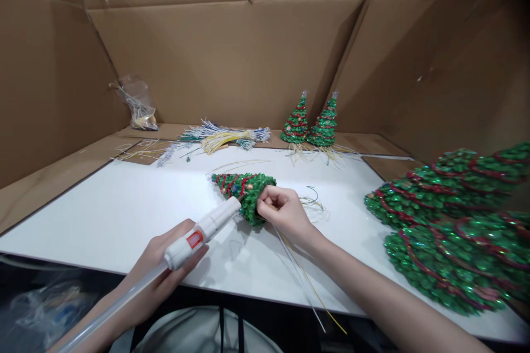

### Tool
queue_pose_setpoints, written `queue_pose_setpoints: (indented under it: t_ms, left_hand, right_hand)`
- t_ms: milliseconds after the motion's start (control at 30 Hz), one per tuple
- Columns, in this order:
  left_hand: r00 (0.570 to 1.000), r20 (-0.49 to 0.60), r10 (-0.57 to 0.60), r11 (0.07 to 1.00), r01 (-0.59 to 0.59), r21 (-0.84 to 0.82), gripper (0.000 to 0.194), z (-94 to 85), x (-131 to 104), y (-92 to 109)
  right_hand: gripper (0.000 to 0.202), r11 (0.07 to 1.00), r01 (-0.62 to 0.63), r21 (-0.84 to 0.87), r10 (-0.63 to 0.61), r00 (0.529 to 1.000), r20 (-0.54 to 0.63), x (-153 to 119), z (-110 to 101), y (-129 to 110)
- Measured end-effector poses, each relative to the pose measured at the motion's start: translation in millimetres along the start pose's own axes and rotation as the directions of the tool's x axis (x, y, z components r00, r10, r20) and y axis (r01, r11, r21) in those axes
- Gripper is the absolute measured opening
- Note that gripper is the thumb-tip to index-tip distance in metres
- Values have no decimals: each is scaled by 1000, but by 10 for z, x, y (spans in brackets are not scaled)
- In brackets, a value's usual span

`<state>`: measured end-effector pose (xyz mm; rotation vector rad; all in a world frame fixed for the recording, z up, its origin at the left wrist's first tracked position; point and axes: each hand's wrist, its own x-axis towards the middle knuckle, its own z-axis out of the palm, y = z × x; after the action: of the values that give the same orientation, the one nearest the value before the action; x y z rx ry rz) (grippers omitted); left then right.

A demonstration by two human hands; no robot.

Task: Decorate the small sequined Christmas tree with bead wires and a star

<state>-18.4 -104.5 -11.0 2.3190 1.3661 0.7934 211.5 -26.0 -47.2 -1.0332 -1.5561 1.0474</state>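
A small green Christmas tree (252,179) with red garland and round ornaments lies on its side over the white board (103,209), its tip to the left. My right hand (279,207) is closed around its base, where white and yellow wires (304,273) trail out below. In my left hand (168,262) is a white hot glue gun (202,231), a long clear glue stick (120,303) running out of its back end. The gun's nozzle points at the tree's side near the base; whether it touches cannot be told.
Two small trees (296,121) stand at the back with wires spread below. Larger green trees (451,259) crowd the right side. A bundle of coloured wires (227,137) and a plastic bag (141,105) lie toward the back left. Cardboard walls (199,55) enclose the board.
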Motion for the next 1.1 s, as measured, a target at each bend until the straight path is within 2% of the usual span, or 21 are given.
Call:
queue_pose_setpoints:
  t_ms: [133, 400, 767, 1100]
  left_hand:
    - [999, -20, -47, 999, 47, 2, 34, 3, -17, -10]
    - [999, 19, -47, 999, 47, -6, 38, -18, -6, -39]
    - [998, 18, -61, 998, 61, -1, 38, -32, 55, 1]
    - [995, 23, -95, 994, 96, -58, 39, -48, -7, -18]
  right_hand:
    - [15, 1000, 2, -2, -2, 1000, 4, 2, -1, -10]
    - [17, 1000, 6, -10, -6, 1000, 2, 2, 0, 8]
    - [16, 1000, 2, -13, -2, 1000, -5, 1, 7, -10]
    - [17, 1000, -4, -11, 4, 1000, -2, 1, -1, -10]
